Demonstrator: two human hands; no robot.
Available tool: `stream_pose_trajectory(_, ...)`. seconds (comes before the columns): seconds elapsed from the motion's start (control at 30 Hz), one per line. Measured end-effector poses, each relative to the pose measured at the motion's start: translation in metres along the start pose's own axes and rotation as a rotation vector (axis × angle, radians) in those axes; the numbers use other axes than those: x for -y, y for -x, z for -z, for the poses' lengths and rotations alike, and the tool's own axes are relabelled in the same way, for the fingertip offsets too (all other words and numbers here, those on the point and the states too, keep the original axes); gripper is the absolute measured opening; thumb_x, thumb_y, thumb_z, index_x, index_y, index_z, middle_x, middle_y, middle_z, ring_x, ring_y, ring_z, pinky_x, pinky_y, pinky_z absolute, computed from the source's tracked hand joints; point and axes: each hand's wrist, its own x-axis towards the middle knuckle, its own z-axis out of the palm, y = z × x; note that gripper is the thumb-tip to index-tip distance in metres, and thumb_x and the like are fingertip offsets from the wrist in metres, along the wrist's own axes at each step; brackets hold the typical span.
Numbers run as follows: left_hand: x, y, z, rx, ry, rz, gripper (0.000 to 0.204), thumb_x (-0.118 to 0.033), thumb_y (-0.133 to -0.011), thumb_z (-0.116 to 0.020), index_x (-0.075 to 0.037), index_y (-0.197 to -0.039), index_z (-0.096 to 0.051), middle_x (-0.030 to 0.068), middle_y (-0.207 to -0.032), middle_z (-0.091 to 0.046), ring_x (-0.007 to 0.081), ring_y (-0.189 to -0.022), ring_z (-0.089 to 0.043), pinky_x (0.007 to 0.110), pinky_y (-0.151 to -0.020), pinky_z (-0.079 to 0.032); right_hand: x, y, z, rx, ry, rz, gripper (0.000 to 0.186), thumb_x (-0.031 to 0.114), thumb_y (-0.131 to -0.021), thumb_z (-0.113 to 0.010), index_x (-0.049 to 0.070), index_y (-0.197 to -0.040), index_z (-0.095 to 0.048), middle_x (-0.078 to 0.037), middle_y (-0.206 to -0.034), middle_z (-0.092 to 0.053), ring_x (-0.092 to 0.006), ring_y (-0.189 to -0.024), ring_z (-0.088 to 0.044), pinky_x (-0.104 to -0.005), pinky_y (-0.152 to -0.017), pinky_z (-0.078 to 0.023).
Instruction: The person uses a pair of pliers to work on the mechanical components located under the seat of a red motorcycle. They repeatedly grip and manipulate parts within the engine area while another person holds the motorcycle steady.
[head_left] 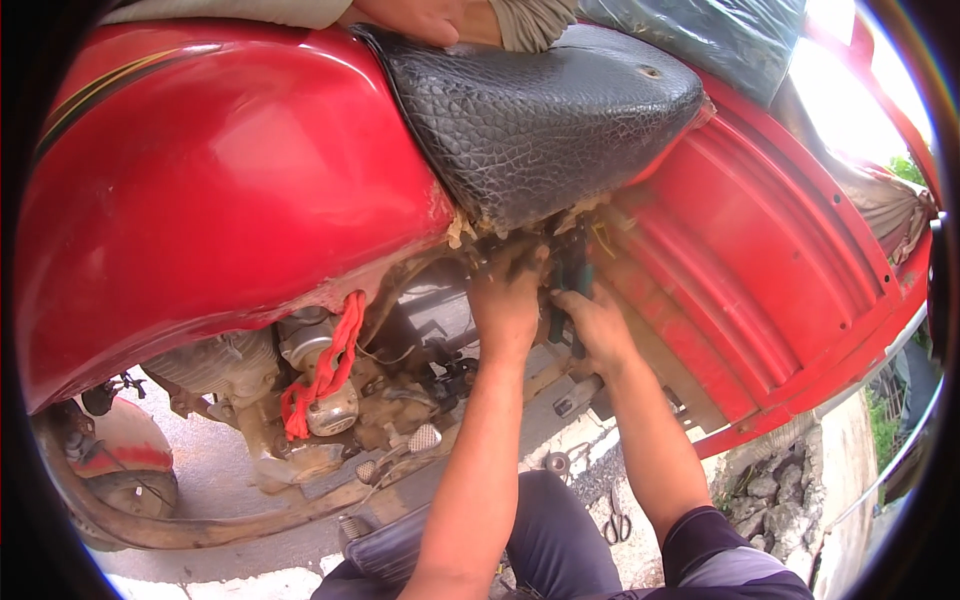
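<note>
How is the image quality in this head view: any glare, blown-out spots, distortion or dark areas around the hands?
Head view: fisheye bending curves the red fuel tank and side panel; sky at the upper right is blown out; soft sheen on the tank; left hand and right hand, gripping green-handled pliers, sit in shade under the black seat, still legible.

1. Packages: one possible item, a bundle wrapped in clear bluish-green plastic sheet (700, 35), at the top edge behind the black seat (540, 110); contents cannot be told.
2. Labels, signs, screens: none visible.
</note>
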Motion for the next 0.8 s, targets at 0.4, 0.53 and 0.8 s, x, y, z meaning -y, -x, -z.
stream_pose_trajectory(0.4, -0.029, 0.001, 0.011, 0.148, -0.486, -0.153, 0.020, -0.012, -0.098, -0.058, -0.008, -0.112, -0.071, 0.0222, -0.106, -0.072, 0.0417, -0.101, -0.069, 0.047, -0.085, -0.054, 0.000, -0.011, 0.011, 0.100, 0.117, 0.022, 0.019, 0.011, -0.091, -0.062, 0.001, -0.106, -0.065, -0.002, -0.085, -0.065, -0.0117, -0.071, -0.058, -0.0277, -0.064, -0.047)
stream_pose_trajectory(0.53, -0.025, -0.002, 0.013, 0.123, -0.502, -0.172, 0.018, -0.012, -0.091, -0.065, -0.005, -0.106, -0.073, 0.0202, -0.099, -0.074, 0.0390, -0.093, -0.071, 0.044, -0.082, -0.055, 0.000, -0.018, 0.009, 0.099, 0.122, 0.048, 0.018, 0.009, -0.090, -0.061, 0.002, -0.106, -0.065, -0.002, -0.084, -0.064, -0.0119, -0.072, -0.058, -0.0282, -0.065, -0.047)
stream_pose_trajectory(0.8, -0.025, -0.002, 0.008, 0.074, -0.471, -0.232, 0.016, -0.011, -0.090, -0.063, -0.006, -0.101, -0.073, 0.0210, -0.094, -0.073, 0.0403, -0.089, -0.071, 0.047, -0.078, -0.055, 0.001, -0.018, 0.003, 0.111, 0.099, 0.097, 0.020, 0.005, -0.089, -0.060, 0.000, -0.108, -0.064, -0.001, -0.084, -0.062, -0.0119, -0.073, -0.057, -0.0289, -0.065, -0.046)
